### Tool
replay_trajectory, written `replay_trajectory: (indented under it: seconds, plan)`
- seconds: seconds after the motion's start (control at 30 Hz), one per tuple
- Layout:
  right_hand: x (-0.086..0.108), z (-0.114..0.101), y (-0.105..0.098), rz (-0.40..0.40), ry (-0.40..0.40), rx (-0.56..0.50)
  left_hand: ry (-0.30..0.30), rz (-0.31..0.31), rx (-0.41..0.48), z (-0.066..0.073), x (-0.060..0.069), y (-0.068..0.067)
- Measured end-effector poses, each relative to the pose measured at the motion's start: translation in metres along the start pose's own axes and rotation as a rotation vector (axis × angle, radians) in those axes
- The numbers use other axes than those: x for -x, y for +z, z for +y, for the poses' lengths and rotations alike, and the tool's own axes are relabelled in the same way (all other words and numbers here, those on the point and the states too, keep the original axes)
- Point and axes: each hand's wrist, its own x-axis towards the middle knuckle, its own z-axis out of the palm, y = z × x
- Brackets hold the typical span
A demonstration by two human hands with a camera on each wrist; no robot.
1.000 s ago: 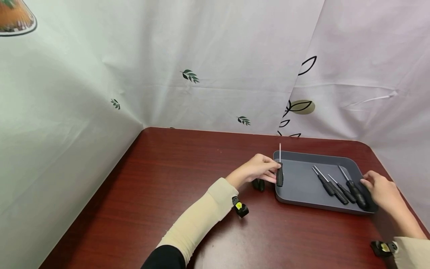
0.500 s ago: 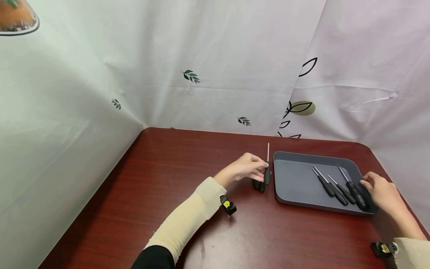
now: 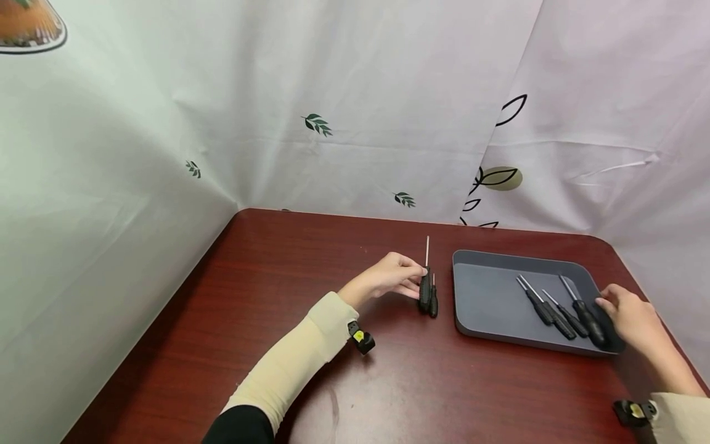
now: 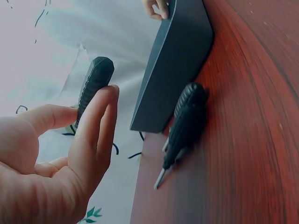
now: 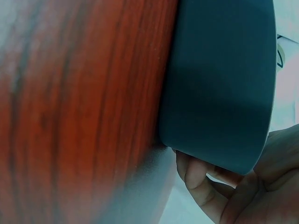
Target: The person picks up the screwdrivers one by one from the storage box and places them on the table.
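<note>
My left hand (image 3: pixel 391 275) pinches the black handle of a screwdriver (image 3: pixel 424 290), its shaft pointing to the back, left of the tray. In the left wrist view that handle (image 4: pixel 96 84) is between thumb and fingers, raised off the table, and two more screwdrivers (image 4: pixel 187 121) lie on the wood below. One of these (image 3: pixel 434 302) shows beside the held one in the head view. My right hand (image 3: pixel 632 314) grips the right edge of the grey tray (image 3: pixel 510 337); in the right wrist view its fingers (image 5: pixel 198 182) curl at the tray's corner.
Inside the tray, several black-handled screwdrivers (image 3: pixel 564 319) lie at its right side. The tray stands at the right of the reddish-brown table (image 3: pixel 310 271). White cloth with leaf prints (image 3: pixel 355 92) hangs behind and at the left.
My left hand has moved left with the screwdriver, from over the tray's left edge to over the table beside the screwdrivers there. My right hand has stayed at the tray.
</note>
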Motion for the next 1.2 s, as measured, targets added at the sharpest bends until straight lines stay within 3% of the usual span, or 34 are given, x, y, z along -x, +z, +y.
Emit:
replay_trajectory:
  seconds: [0.77,1.2]
  plan:
    - [0.000,0.000,0.000,0.005,-0.004,0.002,-0.023,0.062,-0.025,-0.013,0.015,-0.036]
    - [0.001,0.003,0.002,0.002,-0.004,-0.005,-0.036,0.132,-0.068,-0.018,0.018,-0.045]
